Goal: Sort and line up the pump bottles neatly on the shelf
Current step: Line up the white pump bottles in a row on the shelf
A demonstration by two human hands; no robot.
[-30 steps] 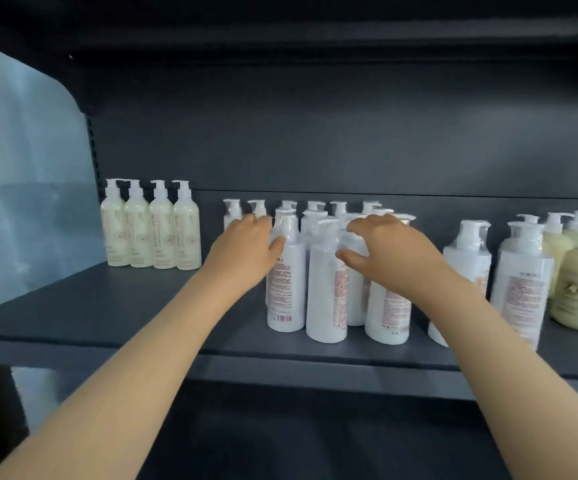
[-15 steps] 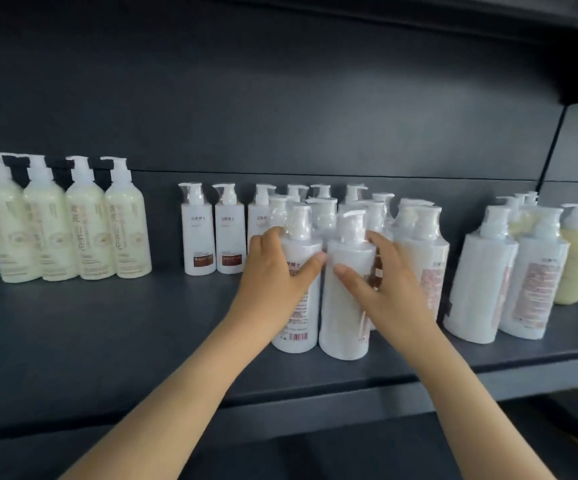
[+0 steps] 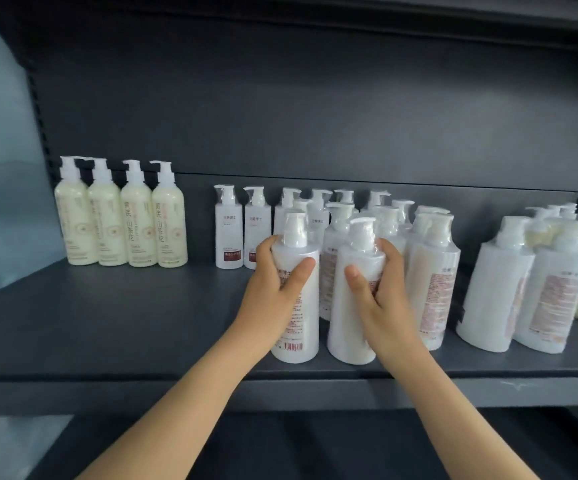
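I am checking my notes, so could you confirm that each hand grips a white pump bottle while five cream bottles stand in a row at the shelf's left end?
Not quite: the head view shows four cream bottles in that row, not five. The left hand and the right hand do each grip a white pump bottle.

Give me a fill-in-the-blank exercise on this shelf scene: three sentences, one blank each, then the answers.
1. The left hand grips a white bottle with a red ____ printed near its base.
2. The right hand grips a second white bottle, just to the first one's ____.
3. The row of cream bottles at the left end of the shelf holds ____ bottles.

Missing words: barcode; right; four.
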